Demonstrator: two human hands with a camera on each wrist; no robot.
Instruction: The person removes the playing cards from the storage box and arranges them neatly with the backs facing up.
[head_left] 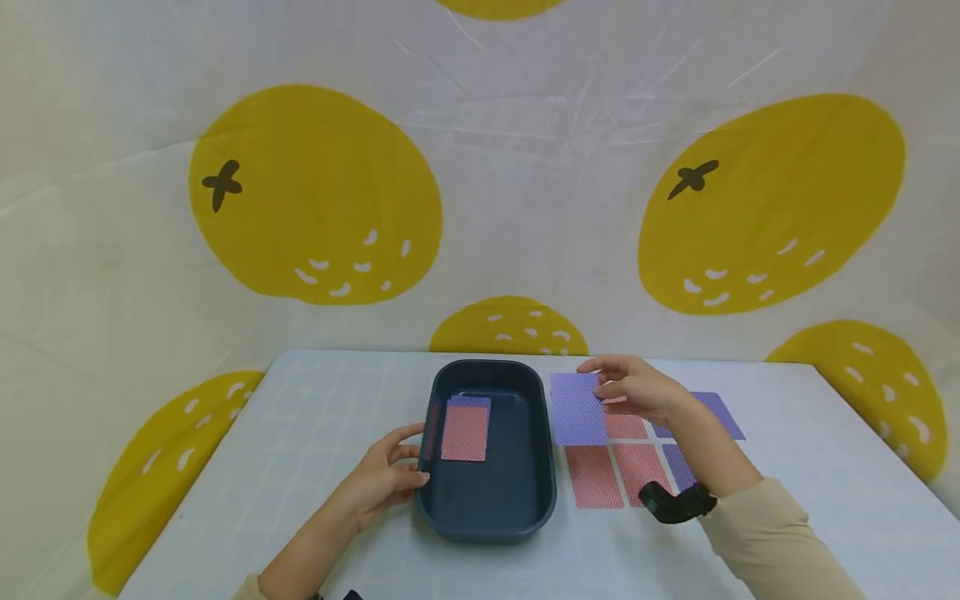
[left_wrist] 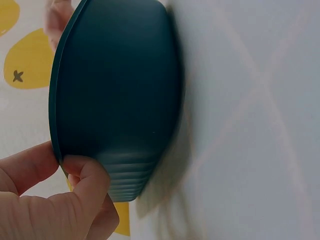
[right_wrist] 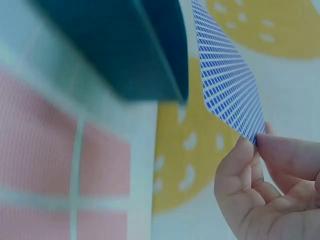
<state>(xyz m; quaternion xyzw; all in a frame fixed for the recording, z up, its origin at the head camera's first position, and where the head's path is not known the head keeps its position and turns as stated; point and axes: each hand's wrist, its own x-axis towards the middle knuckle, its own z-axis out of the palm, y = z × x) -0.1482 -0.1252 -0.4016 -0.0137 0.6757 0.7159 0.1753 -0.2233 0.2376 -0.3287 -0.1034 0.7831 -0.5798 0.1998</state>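
My left hand (head_left: 378,475) grips the left rim of a dark blue-green tray (head_left: 528,492); in the left wrist view, thumb and fingers pinch the edge of its wall (left_wrist: 115,85). Inside the tray, a red-patterned card (head_left: 465,433) overlaps a blue-patterned card (head_left: 470,402). Between thumb and fingers, my right hand (head_left: 637,389) pinches a blue-patterned playing card (head_left: 577,408) by its edge, raised just right of the tray. The right wrist view shows this card (right_wrist: 227,70) tilted, held at one corner by the hand (right_wrist: 275,185).
Right of the tray, several cards lie in rows on the white table (head_left: 300,417): red ones (head_left: 595,477) nearer the tray, blue ones (head_left: 720,414) farther right. My right forearm partly covers them. A pale cloth with yellow fruit shapes (head_left: 315,192) hangs behind the table.
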